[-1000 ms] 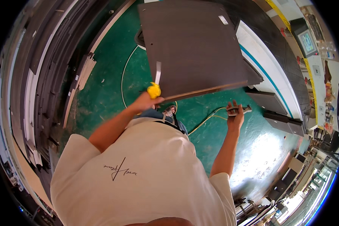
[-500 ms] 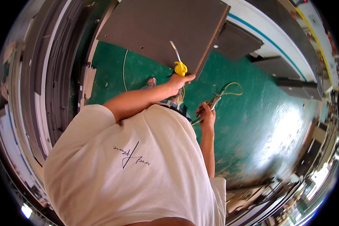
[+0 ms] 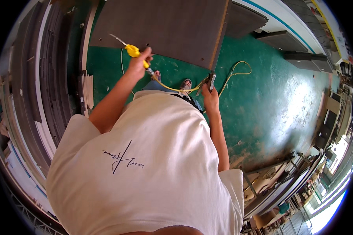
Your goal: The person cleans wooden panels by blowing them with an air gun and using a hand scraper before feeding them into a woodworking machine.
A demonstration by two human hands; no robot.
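Gripping a yellow air gun (image 3: 132, 51), the left hand (image 3: 139, 64) hovers over the dark panel (image 3: 161, 27) while the right hand (image 3: 210, 98) clasps its corner.

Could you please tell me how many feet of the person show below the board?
2: the left foot is on the green floor by the yellow hose, and the right foot beside it, near the board edge. Shirt hides the legs.

A worker wears a loose white short-sleeved T-shirt (image 3: 145, 172) marked on the chest with a thin dark scrawled line design (image 3: 121, 156). Both forearms are bare below the sleeves. Blue denim (image 3: 151, 85) shows at the legs, and open sandals (image 3: 185, 84) leave the toes uncovered.
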